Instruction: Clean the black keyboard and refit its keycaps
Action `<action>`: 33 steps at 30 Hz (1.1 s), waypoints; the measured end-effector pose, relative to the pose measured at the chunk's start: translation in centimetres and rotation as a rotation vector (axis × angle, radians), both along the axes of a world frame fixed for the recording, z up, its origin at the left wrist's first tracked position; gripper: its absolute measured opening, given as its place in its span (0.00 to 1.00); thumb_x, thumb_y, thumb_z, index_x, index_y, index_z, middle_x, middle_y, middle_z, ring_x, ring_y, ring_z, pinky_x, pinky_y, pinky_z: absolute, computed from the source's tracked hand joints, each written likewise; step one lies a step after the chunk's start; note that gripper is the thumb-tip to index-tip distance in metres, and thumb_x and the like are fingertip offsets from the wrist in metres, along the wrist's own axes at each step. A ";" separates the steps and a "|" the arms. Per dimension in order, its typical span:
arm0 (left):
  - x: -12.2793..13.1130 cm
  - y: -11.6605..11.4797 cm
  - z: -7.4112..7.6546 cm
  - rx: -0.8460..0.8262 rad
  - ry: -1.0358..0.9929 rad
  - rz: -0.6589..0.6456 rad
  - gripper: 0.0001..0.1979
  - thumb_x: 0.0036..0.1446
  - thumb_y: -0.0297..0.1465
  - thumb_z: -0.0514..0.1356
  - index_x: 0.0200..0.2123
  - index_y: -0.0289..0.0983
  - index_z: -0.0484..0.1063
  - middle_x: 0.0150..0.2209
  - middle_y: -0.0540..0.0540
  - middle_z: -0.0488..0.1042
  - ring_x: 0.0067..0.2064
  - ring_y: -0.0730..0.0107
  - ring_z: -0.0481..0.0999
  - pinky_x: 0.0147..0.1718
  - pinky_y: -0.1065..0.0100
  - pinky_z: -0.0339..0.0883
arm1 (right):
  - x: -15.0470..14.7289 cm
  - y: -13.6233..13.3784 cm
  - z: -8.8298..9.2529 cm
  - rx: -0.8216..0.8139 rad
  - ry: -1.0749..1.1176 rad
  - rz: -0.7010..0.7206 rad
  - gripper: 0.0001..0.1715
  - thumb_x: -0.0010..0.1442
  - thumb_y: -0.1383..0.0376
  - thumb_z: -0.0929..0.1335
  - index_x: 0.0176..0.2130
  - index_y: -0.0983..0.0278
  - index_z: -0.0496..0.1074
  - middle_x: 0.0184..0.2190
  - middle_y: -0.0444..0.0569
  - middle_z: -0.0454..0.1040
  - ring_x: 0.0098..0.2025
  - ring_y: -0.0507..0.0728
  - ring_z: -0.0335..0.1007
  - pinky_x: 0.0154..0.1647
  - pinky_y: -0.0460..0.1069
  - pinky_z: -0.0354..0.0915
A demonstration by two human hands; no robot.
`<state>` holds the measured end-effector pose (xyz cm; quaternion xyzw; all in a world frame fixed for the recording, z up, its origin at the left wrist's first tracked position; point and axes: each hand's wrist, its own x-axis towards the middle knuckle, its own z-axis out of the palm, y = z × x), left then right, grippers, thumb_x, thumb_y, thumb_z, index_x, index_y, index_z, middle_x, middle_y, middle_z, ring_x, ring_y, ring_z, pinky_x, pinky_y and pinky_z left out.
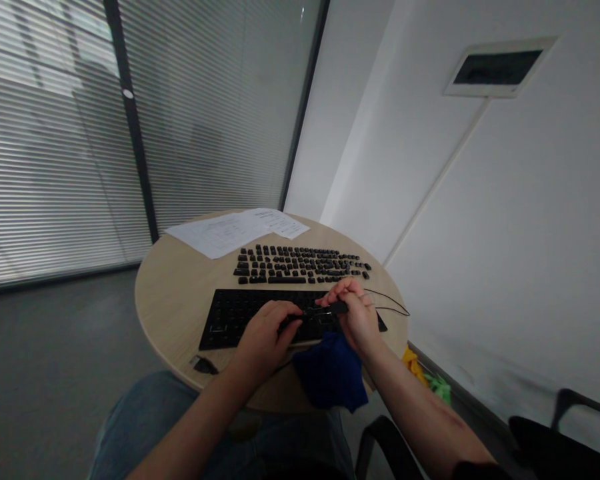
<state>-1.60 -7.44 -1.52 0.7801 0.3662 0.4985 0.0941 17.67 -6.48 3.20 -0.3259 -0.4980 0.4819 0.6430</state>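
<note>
My right hand (357,312) is closed around the dark end of a small black tool (339,308), which has a thin, light-catching part pointing left. Fingers of my left hand (270,327) pinch the other end of this tool, or a small dark piece at its tip; I cannot tell which. Both hands are over a black keyboard base (230,320), and they hide its middle and right part. Loose black keycaps (300,263) lie in rows behind it. A blue cloth (330,373) hangs over the table's front edge below my right hand.
The round wooden table (165,293) carries printed sheets (225,233) at the back left. A black USB plug (204,365) lies near the front edge, and a thin cable (397,303) loops at the right. Chair armrests (387,443) stand close at the front right.
</note>
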 end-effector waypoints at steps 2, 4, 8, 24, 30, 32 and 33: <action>0.0 0.0 0.1 0.013 0.001 0.004 0.06 0.63 0.29 0.57 0.42 0.39 0.74 0.38 0.45 0.79 0.41 0.62 0.78 0.42 0.61 0.75 | -0.1 0.0 0.0 0.023 0.007 -0.009 0.02 0.54 0.67 0.66 0.30 0.59 0.66 0.23 0.40 0.69 0.27 0.54 0.69 0.46 0.59 0.74; 0.0 -0.1 0.1 0.036 -0.002 0.017 0.06 0.64 0.29 0.57 0.41 0.39 0.74 0.38 0.45 0.79 0.41 0.62 0.78 0.43 0.61 0.75 | -0.3 -0.1 -0.1 0.048 0.020 -0.022 0.03 0.54 0.68 0.66 0.30 0.59 0.65 0.23 0.40 0.69 0.27 0.54 0.69 0.45 0.58 0.74; -0.1 -0.1 0.2 0.063 -0.007 0.040 0.06 0.65 0.29 0.56 0.42 0.39 0.73 0.39 0.44 0.79 0.43 0.61 0.78 0.44 0.60 0.75 | -0.9 -0.3 -0.2 0.065 0.095 -0.053 0.04 0.53 0.68 0.66 0.30 0.59 0.64 0.25 0.40 0.69 0.27 0.54 0.68 0.43 0.58 0.74; -1.1 0.2 0.1 0.067 -0.057 0.119 0.07 0.65 0.30 0.56 0.43 0.39 0.73 0.41 0.44 0.79 0.40 0.63 0.78 0.43 0.61 0.75 | 1.3 0.5 0.4 0.199 0.118 -0.226 0.06 0.54 0.68 0.66 0.29 0.59 0.63 0.22 0.38 0.57 0.23 0.50 0.52 0.29 0.49 0.66; -0.5 0.1 0.0 0.084 0.039 -0.010 0.07 0.65 0.30 0.58 0.42 0.39 0.75 0.39 0.44 0.80 0.42 0.62 0.79 0.44 0.61 0.75 | 3.9 0.8 0.1 0.082 -0.285 -0.034 0.03 0.56 0.67 0.65 0.33 0.60 0.70 0.21 0.39 0.63 0.21 0.50 0.53 0.22 0.46 0.53; -0.4 0.1 0.0 0.076 0.040 -0.011 0.06 0.64 0.30 0.60 0.43 0.39 0.75 0.38 0.45 0.79 0.39 0.64 0.78 0.41 0.63 0.76 | 4.1 0.4 -0.2 0.109 -0.513 -0.005 0.06 0.59 0.66 0.65 0.36 0.61 0.74 0.24 0.41 0.67 0.23 0.51 0.58 0.24 0.46 0.56; -0.4 0.1 -0.1 0.075 0.044 -0.015 0.06 0.63 0.30 0.60 0.43 0.39 0.75 0.37 0.45 0.79 0.37 0.65 0.78 0.39 0.64 0.75 | 4.0 0.2 -0.3 0.150 -0.622 -0.007 0.07 0.60 0.66 0.66 0.37 0.61 0.75 0.25 0.42 0.69 0.24 0.51 0.60 0.25 0.47 0.57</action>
